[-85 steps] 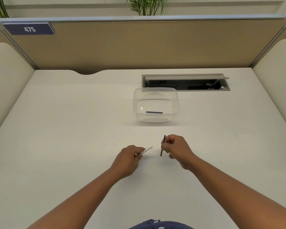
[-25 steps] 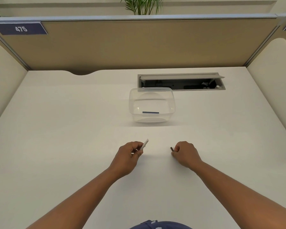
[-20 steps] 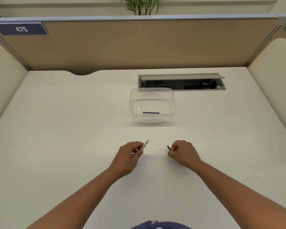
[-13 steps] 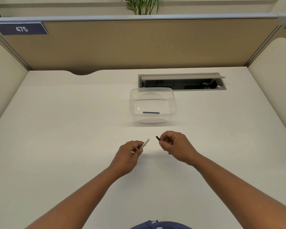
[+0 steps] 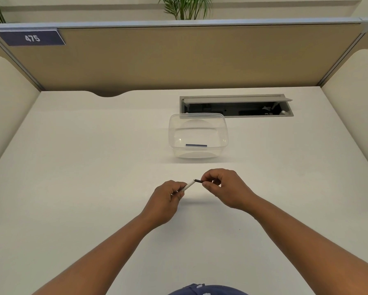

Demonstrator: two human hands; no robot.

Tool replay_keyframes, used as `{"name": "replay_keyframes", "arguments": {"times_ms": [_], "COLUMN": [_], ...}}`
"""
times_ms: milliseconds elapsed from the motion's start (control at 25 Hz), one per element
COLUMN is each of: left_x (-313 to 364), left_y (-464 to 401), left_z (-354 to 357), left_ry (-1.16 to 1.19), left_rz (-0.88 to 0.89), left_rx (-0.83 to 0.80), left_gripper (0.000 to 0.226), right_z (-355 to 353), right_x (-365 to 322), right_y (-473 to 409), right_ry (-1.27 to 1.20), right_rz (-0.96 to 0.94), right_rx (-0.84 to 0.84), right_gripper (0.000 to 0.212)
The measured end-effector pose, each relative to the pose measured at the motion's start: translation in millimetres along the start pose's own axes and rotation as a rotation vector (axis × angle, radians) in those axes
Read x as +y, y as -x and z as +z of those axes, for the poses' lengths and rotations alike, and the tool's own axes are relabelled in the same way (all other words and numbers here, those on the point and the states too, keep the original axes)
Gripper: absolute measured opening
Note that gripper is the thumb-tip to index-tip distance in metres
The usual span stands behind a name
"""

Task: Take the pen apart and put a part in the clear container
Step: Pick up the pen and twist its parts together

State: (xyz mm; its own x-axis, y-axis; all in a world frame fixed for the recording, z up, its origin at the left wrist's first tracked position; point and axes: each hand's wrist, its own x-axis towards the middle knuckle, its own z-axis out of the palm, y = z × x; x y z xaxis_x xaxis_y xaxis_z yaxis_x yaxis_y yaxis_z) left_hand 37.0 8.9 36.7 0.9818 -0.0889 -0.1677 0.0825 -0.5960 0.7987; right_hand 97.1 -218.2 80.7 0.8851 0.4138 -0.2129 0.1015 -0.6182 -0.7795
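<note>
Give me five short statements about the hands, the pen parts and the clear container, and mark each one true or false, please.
1. The left hand holds the white pen barrel. True.
2. The right hand is empty. False: it pinches a small dark pen part in its fingertips.
3. The dark part's end meets the open tip of the white barrel. True, as far as this view shows.
4. The clear container is completely empty. False: a thin blue strip shows at its front; whether it lies inside or is a mark on the wall cannot be told.
5. The container stands between the two hands. False: it stands farther back on the desk, beyond both hands.
</note>
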Motion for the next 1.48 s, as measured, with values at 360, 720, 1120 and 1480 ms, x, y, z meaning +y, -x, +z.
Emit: {"name": "replay_keyframes", "arguments": {"times_ms": [360, 720, 1120, 1480], "left_x": [1, 10, 15, 20], "left_y": [0, 1, 0, -1], "left_z": [-6, -9, -19, -16], "left_ry": [-0.148, -0.251, -0.434, -0.368], "left_rz": [0.11, 0.185, 0.301, 0.261], "left_rx": [0.015, 0.002, 0.027, -0.018], "left_gripper": [0.027, 0.032, 0.031, 0.028], "right_z": [-4, 0, 0, 5], "right_x": [-4, -5, -5, -4], "right_y": [0, 1, 0, 3], "right_ry": [0.197, 0.174, 0.045, -0.33], "right_rz": [-0.101, -0.092, 0.122, 0.204], "right_rx": [-0.015, -0.021, -0.118, -0.095], "right_gripper": [0.014, 0.017, 0.024, 0.017]}}
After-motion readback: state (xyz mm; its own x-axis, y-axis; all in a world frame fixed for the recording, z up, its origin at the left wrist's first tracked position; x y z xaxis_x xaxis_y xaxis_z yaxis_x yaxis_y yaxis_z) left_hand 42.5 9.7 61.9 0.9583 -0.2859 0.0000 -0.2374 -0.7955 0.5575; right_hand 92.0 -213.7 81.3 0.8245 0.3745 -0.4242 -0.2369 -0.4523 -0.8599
